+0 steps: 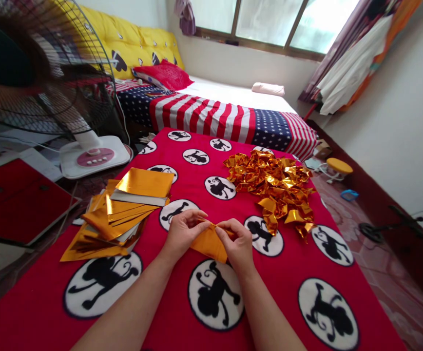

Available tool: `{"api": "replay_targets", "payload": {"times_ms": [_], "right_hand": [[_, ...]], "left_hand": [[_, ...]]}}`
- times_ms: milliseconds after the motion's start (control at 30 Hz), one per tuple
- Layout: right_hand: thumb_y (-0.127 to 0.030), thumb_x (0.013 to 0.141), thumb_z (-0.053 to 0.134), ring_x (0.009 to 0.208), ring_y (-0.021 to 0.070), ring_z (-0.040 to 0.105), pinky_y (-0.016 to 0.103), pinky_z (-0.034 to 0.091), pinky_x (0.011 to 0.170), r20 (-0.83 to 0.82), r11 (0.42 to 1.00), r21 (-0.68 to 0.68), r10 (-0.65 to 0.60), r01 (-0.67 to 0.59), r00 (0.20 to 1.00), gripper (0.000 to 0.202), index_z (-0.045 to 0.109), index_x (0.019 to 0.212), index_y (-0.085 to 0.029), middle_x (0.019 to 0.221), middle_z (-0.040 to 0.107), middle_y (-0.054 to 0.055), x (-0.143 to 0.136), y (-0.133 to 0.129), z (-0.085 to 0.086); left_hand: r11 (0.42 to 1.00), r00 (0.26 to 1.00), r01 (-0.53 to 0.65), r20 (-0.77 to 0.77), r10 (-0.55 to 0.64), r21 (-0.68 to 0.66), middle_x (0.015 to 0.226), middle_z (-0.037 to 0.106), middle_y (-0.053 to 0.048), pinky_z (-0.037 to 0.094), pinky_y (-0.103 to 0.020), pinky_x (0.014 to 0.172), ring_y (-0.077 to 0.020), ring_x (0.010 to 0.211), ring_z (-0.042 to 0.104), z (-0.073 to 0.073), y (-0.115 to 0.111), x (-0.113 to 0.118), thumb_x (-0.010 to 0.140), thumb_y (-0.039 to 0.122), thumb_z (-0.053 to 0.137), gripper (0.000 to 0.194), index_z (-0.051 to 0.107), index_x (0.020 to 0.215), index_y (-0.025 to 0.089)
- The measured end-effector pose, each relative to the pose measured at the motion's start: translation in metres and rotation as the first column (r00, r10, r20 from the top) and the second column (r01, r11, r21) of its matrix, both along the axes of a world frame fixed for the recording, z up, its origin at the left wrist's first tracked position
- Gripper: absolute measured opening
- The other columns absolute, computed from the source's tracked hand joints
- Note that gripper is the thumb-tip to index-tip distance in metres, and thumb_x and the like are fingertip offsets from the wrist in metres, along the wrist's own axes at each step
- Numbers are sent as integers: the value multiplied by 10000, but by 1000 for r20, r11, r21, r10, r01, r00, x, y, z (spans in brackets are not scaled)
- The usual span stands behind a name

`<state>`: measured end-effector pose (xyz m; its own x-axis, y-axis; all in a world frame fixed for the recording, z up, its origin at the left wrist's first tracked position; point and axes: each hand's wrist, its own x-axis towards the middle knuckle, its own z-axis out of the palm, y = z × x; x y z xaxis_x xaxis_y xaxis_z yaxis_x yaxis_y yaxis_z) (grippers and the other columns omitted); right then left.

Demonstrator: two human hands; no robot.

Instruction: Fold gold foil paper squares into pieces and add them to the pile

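Note:
Both hands meet over the middle of the red cloth, pinching one sheet of gold foil paper point(210, 243) along its far edge. My left hand point(186, 233) grips it between thumb and fingers on the left side. Close beside it, my right hand point(238, 243) pinches the same edge, the two thumbs nearly touching. Part of the sheet is hidden under the fingers. To the left lies a loose stack of flat gold foil sheets point(142, 183), some showing a pale underside. Beyond my right hand is a heap of folded, shiny gold foil pieces point(270, 178).
The red cloth point(284, 292) with monkey prints covers the table. A fan point(94, 151) stands at the left, by a dark red panel point(21, 200). Behind the table is a bed point(204, 114) with a flag-pattern cover. A yellow stool point(339, 165) stands on the floor at right.

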<state>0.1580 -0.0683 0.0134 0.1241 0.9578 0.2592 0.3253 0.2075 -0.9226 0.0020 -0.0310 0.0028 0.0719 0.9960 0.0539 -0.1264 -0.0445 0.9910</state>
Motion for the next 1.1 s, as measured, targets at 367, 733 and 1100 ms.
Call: {"api": "replay_targets", "payload": {"times_ms": [367,733,1100], "right_hand": [[-293,733,671,579,140,585,223,453,542,-98,987,-147,49,-63,994,142,666,672,-164,629,646,17,6,34,10],[-252,733,633,494,122,551,208,419,466,-24,986,-146,82,-84,996,108,627,650,-184,555,608,-12,6,34,-6],[-244,754,612,584,113,514,213,392,544,-9,984,-99,151,-151,988,125,611,653,-170,630,582,-16,10,32,-5]], "left_hand": [[958,930,253,-241,-279,-132,715,711,-39,460,-199,535,-131,596,615,23,36,-5,671,346,744,271,720,828,127],[937,784,316,-596,-171,148,703,701,-35,449,-211,591,-144,646,613,18,30,-2,707,181,598,124,714,732,146],[903,732,342,-676,-83,260,674,672,-24,420,-209,589,-122,604,577,15,28,-5,719,166,582,93,672,698,161]]}}
